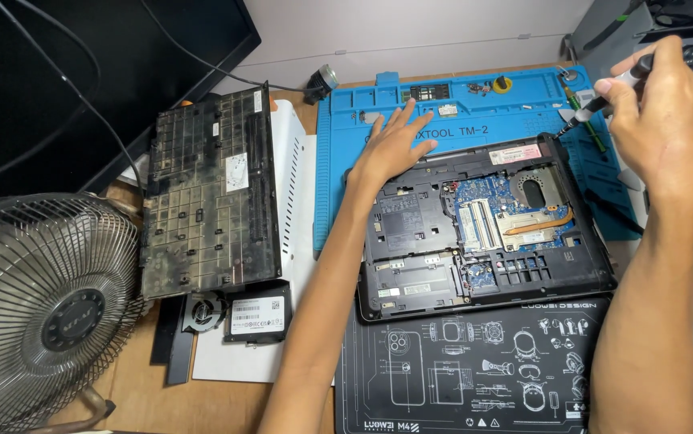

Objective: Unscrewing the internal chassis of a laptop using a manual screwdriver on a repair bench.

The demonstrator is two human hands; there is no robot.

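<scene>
Nearest, the right hand (pixel 664 120) grips a screwdriver (pixel 604 98), tip at the opened laptop's (pixel 487 229) far corner just below the grip, left hand (pixel 395 141) flat, bracing; unscrewing appears underway, demanding steady vertical pressure.

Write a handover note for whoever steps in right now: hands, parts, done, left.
Left hand: flat, fingers spread, pressing the top edge of the opened black laptop base.
Right hand: gripping a slim grey screwdriver, tip at the base's top-right corner.
Done: dusty black bottom cover is off, lying left; small black fan and black drive are below it.
Left: copper heat pipe and blue board are in place. Base sits across a blue silicone mat.
</scene>
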